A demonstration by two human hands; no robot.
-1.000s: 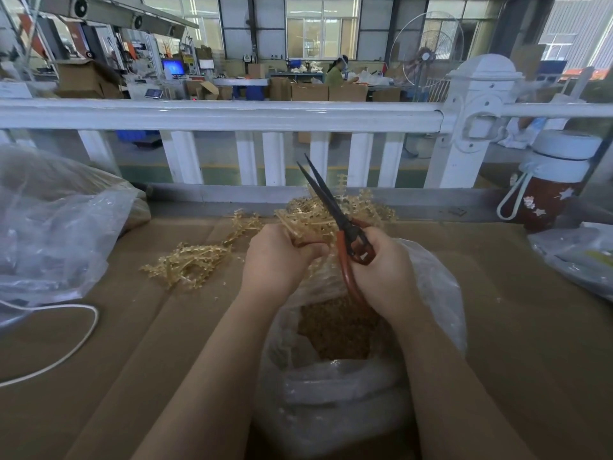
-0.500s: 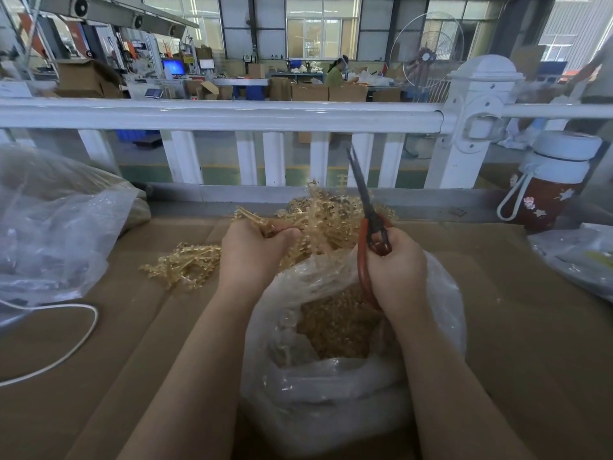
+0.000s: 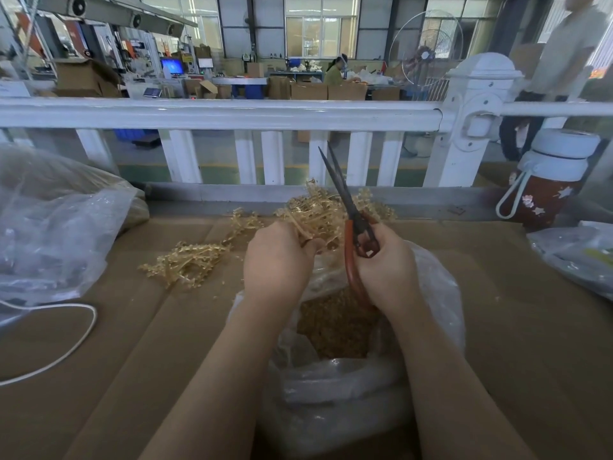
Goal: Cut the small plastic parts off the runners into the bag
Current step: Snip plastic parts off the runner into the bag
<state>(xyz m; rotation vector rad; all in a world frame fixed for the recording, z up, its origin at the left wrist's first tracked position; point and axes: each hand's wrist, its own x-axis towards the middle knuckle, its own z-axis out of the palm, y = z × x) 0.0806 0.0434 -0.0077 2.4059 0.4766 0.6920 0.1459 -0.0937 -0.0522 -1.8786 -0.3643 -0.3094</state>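
Runners of pale gold plastic lie bunched in the left hand, whose fingers curl round them, so the bundle fans up and away from that grip toward the far edge of the cardboard table. Their long axis runs roughly away from the person, tilted slightly to the right, and the free ends reach just to the left of the scissor blades. The right hand grips the red handles of the scissors, fingers wrapped through the loops; the blades point up and away, slightly parted at the tips. The held runners sit just left of that grip and touch or nearly touch the blades; I cannot tell which. Directly below both grips gapes the clear bag, its mouth open, with a heap of cut parts inside.

The next cut, as I judge it, needs the blades brought across the runner's axis, left of the right hand, so a severed piece drops straight down. A second clump of runners lies well to the left of the left hand, out of reach of the blades.
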